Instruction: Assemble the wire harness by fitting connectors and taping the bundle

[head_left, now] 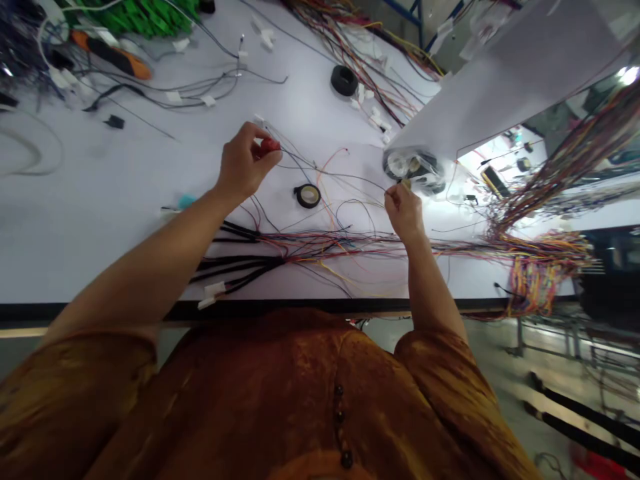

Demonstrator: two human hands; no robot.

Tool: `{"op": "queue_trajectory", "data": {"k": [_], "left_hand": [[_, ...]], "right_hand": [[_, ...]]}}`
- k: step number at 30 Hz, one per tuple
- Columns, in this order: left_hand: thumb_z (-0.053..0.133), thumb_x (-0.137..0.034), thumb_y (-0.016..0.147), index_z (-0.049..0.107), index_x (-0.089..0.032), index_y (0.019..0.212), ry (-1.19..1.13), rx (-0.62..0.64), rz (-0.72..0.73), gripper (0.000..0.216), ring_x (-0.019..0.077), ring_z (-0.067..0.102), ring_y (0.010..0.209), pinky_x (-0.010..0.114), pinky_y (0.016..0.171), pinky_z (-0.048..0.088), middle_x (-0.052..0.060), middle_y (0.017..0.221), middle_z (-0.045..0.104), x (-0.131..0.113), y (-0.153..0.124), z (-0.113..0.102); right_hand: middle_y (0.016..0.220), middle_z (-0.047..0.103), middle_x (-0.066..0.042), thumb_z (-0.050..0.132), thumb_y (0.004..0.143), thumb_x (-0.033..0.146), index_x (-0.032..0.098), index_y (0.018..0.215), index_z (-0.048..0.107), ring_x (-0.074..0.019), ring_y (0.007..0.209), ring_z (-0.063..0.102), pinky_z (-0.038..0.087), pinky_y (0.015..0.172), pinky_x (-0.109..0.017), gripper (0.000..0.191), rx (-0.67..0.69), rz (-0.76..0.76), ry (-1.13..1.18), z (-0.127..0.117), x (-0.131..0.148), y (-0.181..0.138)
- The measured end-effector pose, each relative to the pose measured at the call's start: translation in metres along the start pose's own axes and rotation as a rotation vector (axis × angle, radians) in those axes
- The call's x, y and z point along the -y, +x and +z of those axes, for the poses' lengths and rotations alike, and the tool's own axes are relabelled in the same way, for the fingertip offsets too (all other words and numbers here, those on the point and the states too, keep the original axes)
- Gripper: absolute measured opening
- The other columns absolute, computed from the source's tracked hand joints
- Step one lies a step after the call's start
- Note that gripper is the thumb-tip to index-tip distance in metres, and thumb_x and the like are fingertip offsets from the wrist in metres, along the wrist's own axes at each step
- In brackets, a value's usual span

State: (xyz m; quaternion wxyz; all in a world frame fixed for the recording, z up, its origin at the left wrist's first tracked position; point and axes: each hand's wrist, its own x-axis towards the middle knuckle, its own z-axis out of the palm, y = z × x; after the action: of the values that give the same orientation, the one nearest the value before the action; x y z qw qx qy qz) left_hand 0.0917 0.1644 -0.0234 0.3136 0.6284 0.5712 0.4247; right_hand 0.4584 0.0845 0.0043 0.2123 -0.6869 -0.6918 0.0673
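Between the thumb and fingers of my left hand (241, 163) is a small red connector (271, 145), partly covered by the fingertips. Thin wires run from it to the right. My right hand (406, 213) is closed in a pinch on a dark wire (350, 175) that stretches across from the connector side; its tip is hidden by the fingers. A roll of black tape (307, 196) lies on the table between both hands. Below it, a wire harness (260, 261) with black-sleeved branches and loose coloured wires runs along the near edge.
Another black tape roll (344, 80) lies farther back. An orange-and-black tool (113, 55) sits among grey cables at the left, near green pieces (145, 17). Plastic-wrapped rolls (415, 168) stand beside my right hand. Thick wire bundles (550, 167) hang at the right.
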Motion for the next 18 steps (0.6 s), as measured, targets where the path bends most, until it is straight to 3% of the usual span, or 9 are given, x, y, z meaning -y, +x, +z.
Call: {"op": "queue_trajectory", "data": {"k": [5, 9, 14, 18], "left_hand": [[0.08, -0.023, 0.082, 0.063, -0.013, 0.103, 0.017, 0.019, -0.032, 0.028, 0.0072, 0.052, 0.065, 0.023, 0.071, 0.043, -0.006, 0.07, 0.063, 0.011, 0.025, 0.031], [0.081, -0.024, 0.08, 0.066, -0.012, 0.104, 0.089, 0.065, -0.035, 0.031, 0.0091, 0.051, 0.066, 0.025, 0.07, 0.043, -0.005, 0.069, 0.063, 0.016, 0.028, 0.04], [0.083, -0.025, 0.078, 0.07, -0.014, 0.106, 0.17, 0.091, -0.039, 0.033, 0.0101, 0.053, 0.068, 0.027, 0.069, 0.04, -0.004, 0.073, 0.06, 0.026, 0.032, 0.044], [0.084, -0.025, 0.077, 0.072, -0.014, 0.106, 0.154, 0.108, -0.028, 0.034, 0.0097, 0.053, 0.067, 0.027, 0.069, 0.041, -0.005, 0.072, 0.059, 0.027, 0.032, 0.047]], "right_hand": [[0.062, 0.052, 0.004, 0.058, 0.079, 0.016, 0.019, 0.081, 0.059, -0.0115, 0.057, 0.048, 0.041, 0.062, -0.028, 0.004, 0.096, 0.269, 0.184, -0.012, -0.045, 0.016], [0.059, 0.053, 0.006, 0.06, 0.078, 0.011, 0.017, 0.075, 0.059, -0.008, 0.052, 0.048, 0.042, 0.059, -0.024, 0.006, 0.178, 0.465, 0.319, -0.027, -0.076, 0.016], [0.058, 0.054, 0.005, 0.06, 0.08, 0.008, 0.014, 0.074, 0.063, -0.0064, 0.052, 0.049, 0.042, 0.059, -0.023, 0.009, 0.197, 0.58, 0.365, -0.047, -0.098, 0.006], [0.059, 0.056, 0.005, 0.064, 0.081, 0.013, 0.015, 0.074, 0.065, -0.0067, 0.056, 0.051, 0.044, 0.061, -0.022, 0.007, 0.227, 0.496, 0.388, -0.057, -0.085, 0.006]]}}
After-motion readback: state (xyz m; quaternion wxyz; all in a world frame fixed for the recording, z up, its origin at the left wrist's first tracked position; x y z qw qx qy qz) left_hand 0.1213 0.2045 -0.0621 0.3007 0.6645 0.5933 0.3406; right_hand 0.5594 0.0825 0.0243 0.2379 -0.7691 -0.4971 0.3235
